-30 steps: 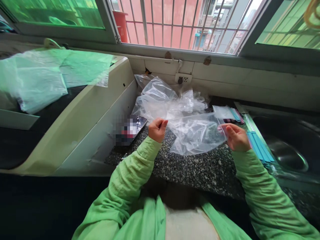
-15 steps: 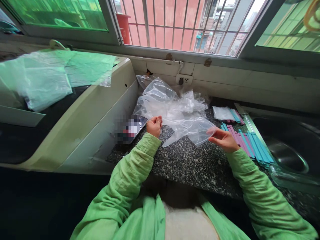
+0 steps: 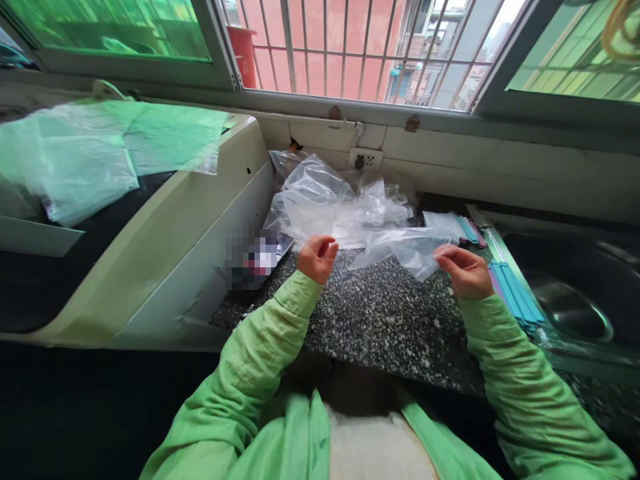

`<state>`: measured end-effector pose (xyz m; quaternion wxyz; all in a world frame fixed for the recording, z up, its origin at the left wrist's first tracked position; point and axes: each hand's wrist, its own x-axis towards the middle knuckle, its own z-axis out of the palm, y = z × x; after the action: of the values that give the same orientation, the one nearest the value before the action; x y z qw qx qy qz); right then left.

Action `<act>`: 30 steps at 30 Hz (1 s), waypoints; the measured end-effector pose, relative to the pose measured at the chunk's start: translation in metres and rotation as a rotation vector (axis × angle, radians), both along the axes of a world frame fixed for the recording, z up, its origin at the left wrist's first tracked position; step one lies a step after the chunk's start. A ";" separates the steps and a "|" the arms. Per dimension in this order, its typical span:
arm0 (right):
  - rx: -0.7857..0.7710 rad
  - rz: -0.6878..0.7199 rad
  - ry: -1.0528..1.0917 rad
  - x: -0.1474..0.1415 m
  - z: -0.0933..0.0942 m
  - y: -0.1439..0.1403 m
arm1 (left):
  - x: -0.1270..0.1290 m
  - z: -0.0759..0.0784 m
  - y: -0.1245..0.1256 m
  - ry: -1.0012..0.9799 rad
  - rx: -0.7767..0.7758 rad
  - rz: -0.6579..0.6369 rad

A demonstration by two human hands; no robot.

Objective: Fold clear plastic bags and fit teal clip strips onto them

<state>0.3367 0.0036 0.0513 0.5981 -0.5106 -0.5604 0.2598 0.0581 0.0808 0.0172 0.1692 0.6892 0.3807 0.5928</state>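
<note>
A thin clear plastic bag (image 3: 407, 248) hangs from my right hand (image 3: 466, 270), pinched between thumb and fingertips. Its loose end spreads leftward above the dark speckled counter. My left hand (image 3: 319, 260) hovers over the counter's left part, fingers loosely curled with a small gap between thumb and forefinger. Nothing shows in that hand. Just behind it lies a heap of crumpled clear plastic bags (image 3: 320, 190). A phone-like flat device (image 3: 280, 252), partly blurred out, rests beside my left hand.
Blue and pink strips (image 3: 517, 293) lie right of my right hand, beside a sink (image 3: 573, 310). A small clear packet (image 3: 445, 223) sits farther back. A large cream machine casing (image 3: 220, 200) bounds the left side. A wall socket (image 3: 367, 159) is behind.
My right hand has moved slightly right, pulling the clear bag with it, partly over the strips. My left hand has shifted slightly right, and its fingers have loosened.
</note>
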 end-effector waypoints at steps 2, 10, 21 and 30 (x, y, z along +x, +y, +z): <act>0.009 -0.029 0.041 0.002 0.000 0.001 | 0.001 0.000 -0.005 0.185 0.184 -0.043; 0.011 -0.042 0.154 0.000 0.005 0.001 | 0.012 -0.013 -0.003 0.493 0.349 -0.011; -0.020 -0.061 0.159 -0.004 0.001 0.003 | 0.024 -0.012 -0.008 0.484 0.400 -0.036; 0.284 -0.270 -0.576 -0.003 -0.007 0.001 | 0.029 0.004 0.001 0.367 0.314 0.069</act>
<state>0.3340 0.0044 0.0443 0.5094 -0.5441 -0.6643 -0.0573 0.0869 0.0821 0.0210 -0.0325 0.7898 0.3317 0.5149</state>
